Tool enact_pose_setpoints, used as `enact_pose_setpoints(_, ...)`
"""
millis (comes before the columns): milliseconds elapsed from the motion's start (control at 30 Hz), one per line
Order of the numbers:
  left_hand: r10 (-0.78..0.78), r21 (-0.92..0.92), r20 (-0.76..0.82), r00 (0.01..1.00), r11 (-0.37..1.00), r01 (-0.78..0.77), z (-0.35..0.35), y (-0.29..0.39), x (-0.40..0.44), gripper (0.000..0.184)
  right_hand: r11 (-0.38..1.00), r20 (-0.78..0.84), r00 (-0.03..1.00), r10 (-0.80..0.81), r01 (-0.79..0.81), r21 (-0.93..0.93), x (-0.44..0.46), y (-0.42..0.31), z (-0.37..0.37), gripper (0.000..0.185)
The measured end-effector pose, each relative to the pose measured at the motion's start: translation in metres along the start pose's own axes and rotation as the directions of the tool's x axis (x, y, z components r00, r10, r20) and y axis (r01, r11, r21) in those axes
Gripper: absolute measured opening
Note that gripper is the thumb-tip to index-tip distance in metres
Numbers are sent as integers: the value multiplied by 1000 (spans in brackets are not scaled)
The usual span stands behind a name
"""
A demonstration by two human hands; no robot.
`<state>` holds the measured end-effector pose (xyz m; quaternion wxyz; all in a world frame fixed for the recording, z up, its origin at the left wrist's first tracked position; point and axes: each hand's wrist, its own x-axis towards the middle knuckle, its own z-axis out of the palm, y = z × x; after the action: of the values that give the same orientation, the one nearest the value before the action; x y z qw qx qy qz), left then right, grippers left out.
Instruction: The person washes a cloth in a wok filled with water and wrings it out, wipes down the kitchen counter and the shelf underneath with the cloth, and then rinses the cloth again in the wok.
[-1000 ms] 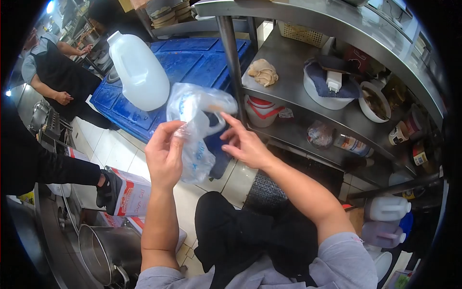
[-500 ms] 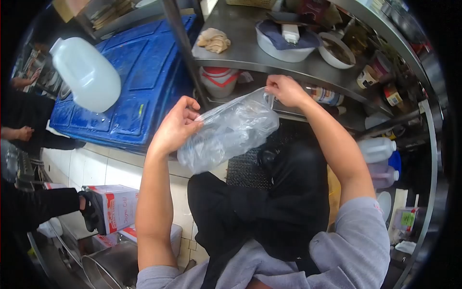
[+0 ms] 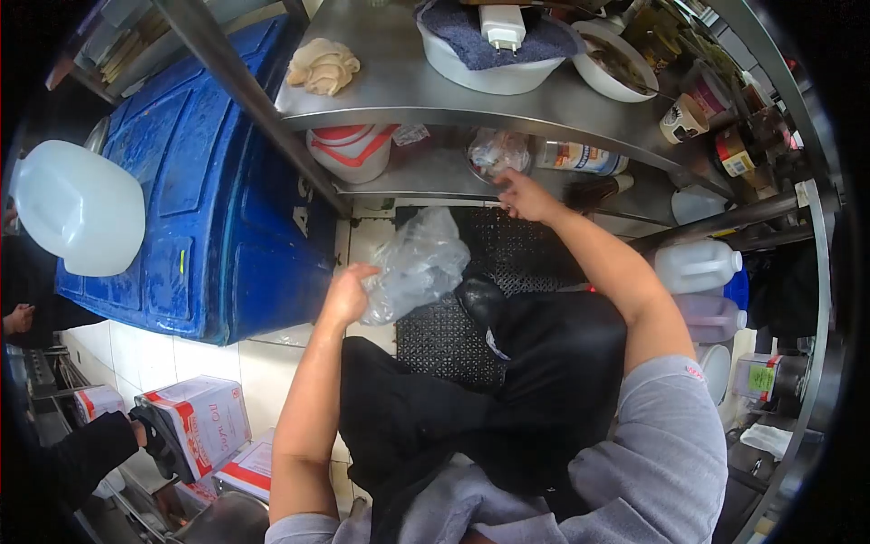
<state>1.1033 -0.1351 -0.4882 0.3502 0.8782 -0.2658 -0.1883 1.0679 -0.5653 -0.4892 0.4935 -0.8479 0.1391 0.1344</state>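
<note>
My left hand (image 3: 348,294) is closed on the edge of a clear plastic bag (image 3: 419,265), which hangs crumpled above the black floor mat. My right hand (image 3: 526,196) is raised at the lower metal shelf, just in front of a bowl with a plastic-wrapped item (image 3: 498,152). Its fingers are drawn together, and what they hold, if anything, is too small to make out. Beside that bowl lies a labelled clear jar (image 3: 582,157). A white tub with red trim (image 3: 352,152) stands farther left on the same shelf.
A blue bin (image 3: 195,181) at the left bears a large translucent jug (image 3: 82,208). The upper shelf (image 3: 390,86) holds a folded cloth (image 3: 323,67) and a white basin (image 3: 489,77). Another person's shoe (image 3: 161,442) rests by an oil box (image 3: 210,422). Jugs (image 3: 696,266) stand at right.
My right hand has let go of the bag and moved to the lower shelf. The bag now hangs from my left hand alone. The view has shifted toward the shelves.
</note>
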Motion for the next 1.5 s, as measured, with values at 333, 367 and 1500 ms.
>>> enact_pose_setpoints(333, -152, -131, 68, 986, 978, 160, 13, 16, 13, 83, 962, -294, 920, -257, 213, -173, 30, 97, 40, 50)
enact_pose_setpoints(367, -169, -160, 70, 983, 971, 178, 12, 18, 14, 87, 971, -325, 927, -188, 125, -205, 23, 83, 36, 41)
enact_pose_setpoints(1500, -184, -595, 95, 978, 777, 204, 101, -61, 30, 87, 885, 677, 732, 77, 263, -385, 69, 26, 148, 45)
